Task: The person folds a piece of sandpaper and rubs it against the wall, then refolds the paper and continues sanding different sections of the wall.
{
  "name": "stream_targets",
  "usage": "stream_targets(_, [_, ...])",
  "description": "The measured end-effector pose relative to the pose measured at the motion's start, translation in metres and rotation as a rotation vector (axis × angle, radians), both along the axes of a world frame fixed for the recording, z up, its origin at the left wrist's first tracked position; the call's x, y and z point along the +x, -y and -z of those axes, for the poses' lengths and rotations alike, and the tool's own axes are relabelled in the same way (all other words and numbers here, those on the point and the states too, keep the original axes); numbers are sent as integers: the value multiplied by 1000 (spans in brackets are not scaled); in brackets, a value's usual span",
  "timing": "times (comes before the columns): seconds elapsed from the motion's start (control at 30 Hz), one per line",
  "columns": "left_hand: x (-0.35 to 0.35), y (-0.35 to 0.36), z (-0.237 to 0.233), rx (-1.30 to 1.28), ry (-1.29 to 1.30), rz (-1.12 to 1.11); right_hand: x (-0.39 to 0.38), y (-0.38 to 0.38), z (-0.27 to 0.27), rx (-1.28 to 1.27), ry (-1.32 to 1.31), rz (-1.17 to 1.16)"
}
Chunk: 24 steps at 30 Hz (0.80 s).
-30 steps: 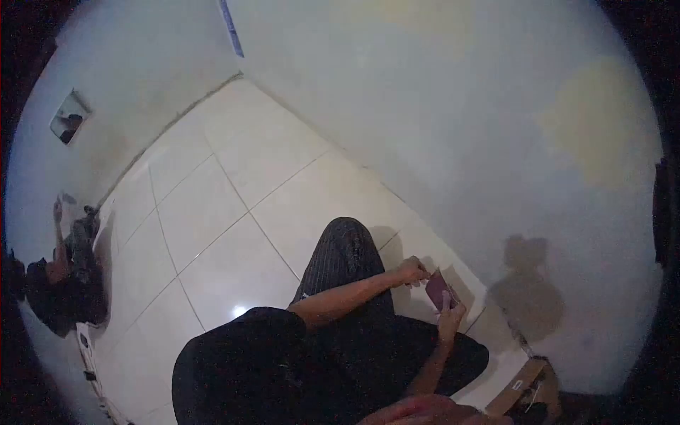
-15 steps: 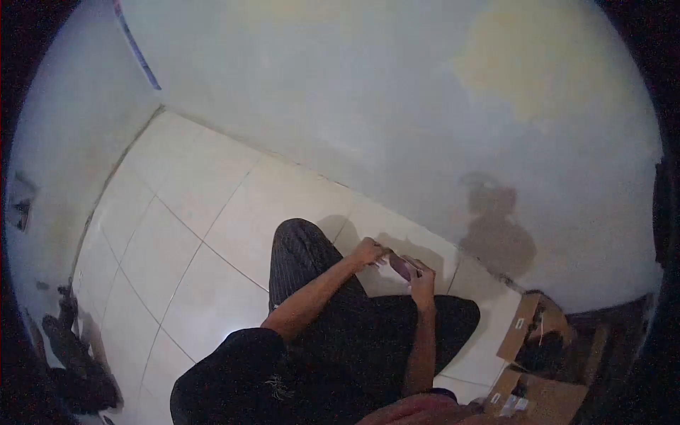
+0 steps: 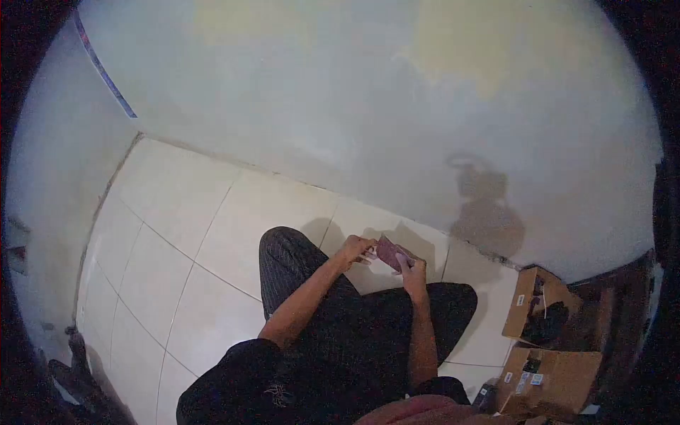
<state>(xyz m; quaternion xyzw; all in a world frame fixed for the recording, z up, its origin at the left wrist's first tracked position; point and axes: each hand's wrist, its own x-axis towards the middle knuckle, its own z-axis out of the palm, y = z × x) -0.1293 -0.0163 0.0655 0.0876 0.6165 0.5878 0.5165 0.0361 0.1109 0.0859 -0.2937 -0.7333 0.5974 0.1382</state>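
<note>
The maroon card (image 3: 388,252) is tipping flatter now, left hand (image 3: 356,249) pinching its nine o'clock edge, right hand (image 3: 411,268) keeping a clasping grip.

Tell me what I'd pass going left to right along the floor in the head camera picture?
striped trouser leg → left hand → flat dark red thing → right hand → open cardboard box

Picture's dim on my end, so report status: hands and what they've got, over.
Left hand and right hand both on maroon card, above the lap. Nothing between them. Cardboard boxes off right, apart from the hands.
</note>
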Motion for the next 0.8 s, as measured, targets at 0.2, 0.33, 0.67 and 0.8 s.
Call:
stream_targets(0.2, [-5,2,17,84,-27,40,-5,2,11,125,-153,-43])
stream_targets(0.33, [-5,1,8,44,39,21,-7,6,-7,172,-123,-26])
stream_targets(0.67, [-11,6,9,227,71,-1,-12,12,-8,81,-153,78])
stream_targets(0.8, [-17,5,15,227,203,-34,-16,10,-1,110,-133,17])
